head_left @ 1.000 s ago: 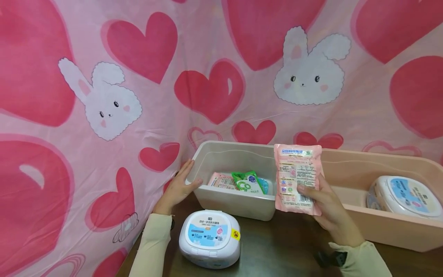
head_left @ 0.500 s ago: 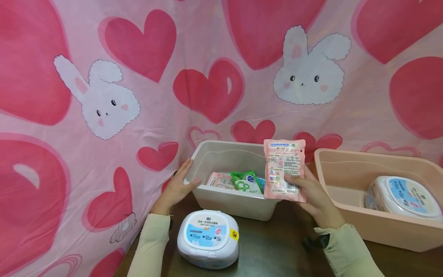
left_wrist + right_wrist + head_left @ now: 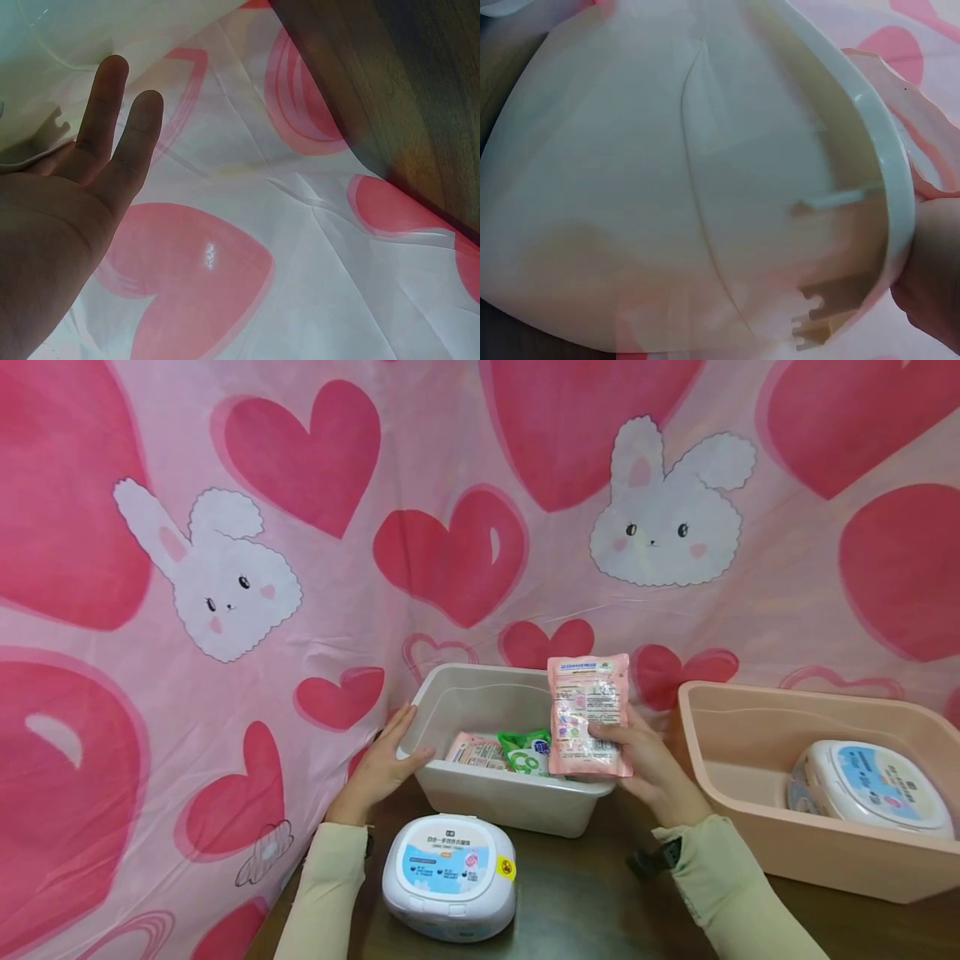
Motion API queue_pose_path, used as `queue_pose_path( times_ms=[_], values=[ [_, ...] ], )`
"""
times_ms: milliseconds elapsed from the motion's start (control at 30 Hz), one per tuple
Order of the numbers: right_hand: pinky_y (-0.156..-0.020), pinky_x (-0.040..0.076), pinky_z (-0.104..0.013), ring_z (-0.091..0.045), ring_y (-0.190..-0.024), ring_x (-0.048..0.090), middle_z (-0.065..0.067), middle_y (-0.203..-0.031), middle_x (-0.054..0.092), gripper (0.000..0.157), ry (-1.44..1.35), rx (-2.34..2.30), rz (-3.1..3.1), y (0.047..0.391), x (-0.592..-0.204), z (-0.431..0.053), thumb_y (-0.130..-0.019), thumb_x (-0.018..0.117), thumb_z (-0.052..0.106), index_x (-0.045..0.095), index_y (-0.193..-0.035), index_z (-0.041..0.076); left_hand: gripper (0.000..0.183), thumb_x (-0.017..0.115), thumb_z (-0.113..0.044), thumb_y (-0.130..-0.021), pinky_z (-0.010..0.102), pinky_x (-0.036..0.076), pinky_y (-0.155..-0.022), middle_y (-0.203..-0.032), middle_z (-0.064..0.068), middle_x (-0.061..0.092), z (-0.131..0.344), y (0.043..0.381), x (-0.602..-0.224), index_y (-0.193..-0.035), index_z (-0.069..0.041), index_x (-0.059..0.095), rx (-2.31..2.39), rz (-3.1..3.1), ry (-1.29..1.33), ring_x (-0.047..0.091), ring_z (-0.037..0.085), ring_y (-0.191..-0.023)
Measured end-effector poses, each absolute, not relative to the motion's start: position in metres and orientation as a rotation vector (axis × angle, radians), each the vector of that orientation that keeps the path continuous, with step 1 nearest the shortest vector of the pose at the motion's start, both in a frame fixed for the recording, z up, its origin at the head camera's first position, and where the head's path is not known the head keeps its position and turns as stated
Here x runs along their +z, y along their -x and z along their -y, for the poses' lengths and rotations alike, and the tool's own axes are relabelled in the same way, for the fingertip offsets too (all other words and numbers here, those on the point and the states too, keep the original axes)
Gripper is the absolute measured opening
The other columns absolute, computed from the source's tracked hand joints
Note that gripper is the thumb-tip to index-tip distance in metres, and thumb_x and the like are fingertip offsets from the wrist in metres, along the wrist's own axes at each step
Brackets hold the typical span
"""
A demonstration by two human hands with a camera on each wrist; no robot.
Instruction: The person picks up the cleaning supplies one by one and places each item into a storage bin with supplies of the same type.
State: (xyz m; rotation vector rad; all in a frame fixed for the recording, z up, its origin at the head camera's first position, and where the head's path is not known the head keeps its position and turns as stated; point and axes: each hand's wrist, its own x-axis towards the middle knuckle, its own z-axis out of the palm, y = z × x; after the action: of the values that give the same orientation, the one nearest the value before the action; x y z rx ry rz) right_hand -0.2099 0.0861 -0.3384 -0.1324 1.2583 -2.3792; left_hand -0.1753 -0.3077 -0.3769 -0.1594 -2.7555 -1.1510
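My right hand pinches a pink printed pouch, thumb across its front, upright over the right end of a grey plastic bin. In the right wrist view, the hand and part of the pouch show at the right edge, beside the bin's wall. My left hand rests against the bin's left end, its fingers fairly straight. The left wrist view shows that hand beside the pale wall. Inside the bin lie another pink pouch and a green-and-white packet, partly hidden by the held pouch.
A white lidded tub with a blue label stands on the dark wooden table in front of the grey bin. To the right, a peach bin holds a similar tub. Heart-and-rabbit cloth hangs behind.
My right hand has carried the pink pouch leftward and slightly up, from between the two bins to over the grey bin's right end. The left hand has stayed against the bin.
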Motion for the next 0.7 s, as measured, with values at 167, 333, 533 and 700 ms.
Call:
queue_pose_path(
  times_ms=[167, 333, 533, 700],
  values=[
    [-0.099, 0.049, -0.048, -0.026, -0.121, 0.061, -0.007, -0.147, 0.042, 0.071, 0.079, -2.368, -1.207, 0.213, -0.337, -0.080, -0.102, 0.059, 0.011, 0.021, -0.159, 0.032, 0.091, 0.071, -0.046, -0.089, 0.063, 0.022, -0.114, -0.167, 0.008, 0.019, 0.307, 0.175, -0.376, -0.162, -0.015, 0.026, -1.156, 2.770, 0.139, 0.021, 0.038, -0.150],
    [-0.098, 0.049, -0.050, -0.027, -0.117, 0.062, -0.009, -0.146, 0.042, 0.072, 0.073, -2.360, -1.166, 0.221, -0.335, -0.072, -0.103, 0.055, 0.007, 0.018, -0.161, 0.029, 0.091, 0.071, -0.048, -0.089, 0.063, 0.023, -0.114, -0.167, 0.007, 0.019, 0.306, 0.176, -0.375, -0.162, -0.017, 0.026, -1.162, 2.778, 0.124, 0.020, 0.037, -0.150],
    [-0.097, 0.050, -0.052, -0.027, -0.113, 0.063, -0.009, -0.141, 0.047, 0.071, 0.039, -2.343, -1.180, 0.226, -0.334, -0.069, -0.103, 0.054, 0.006, 0.018, -0.161, 0.026, 0.093, 0.072, -0.048, -0.088, 0.064, 0.024, -0.113, -0.167, 0.006, 0.019, 0.306, 0.175, -0.374, -0.162, -0.018, 0.025, -1.192, 2.778, 0.109, 0.020, 0.038, -0.150],
    [-0.106, 0.037, -0.057, -0.036, -0.133, 0.044, -0.013, -0.157, 0.029, 0.072, 0.028, -2.329, -1.165, 0.226, -0.334, -0.066, -0.105, 0.046, 0.003, 0.009, -0.163, 0.025, 0.094, 0.072, -0.049, -0.088, 0.065, 0.024, -0.112, -0.167, 0.007, 0.018, 0.306, 0.174, -0.374, -0.162, -0.019, 0.024, -1.196, 2.789, 0.089, 0.020, 0.038, -0.150]
  ],
)
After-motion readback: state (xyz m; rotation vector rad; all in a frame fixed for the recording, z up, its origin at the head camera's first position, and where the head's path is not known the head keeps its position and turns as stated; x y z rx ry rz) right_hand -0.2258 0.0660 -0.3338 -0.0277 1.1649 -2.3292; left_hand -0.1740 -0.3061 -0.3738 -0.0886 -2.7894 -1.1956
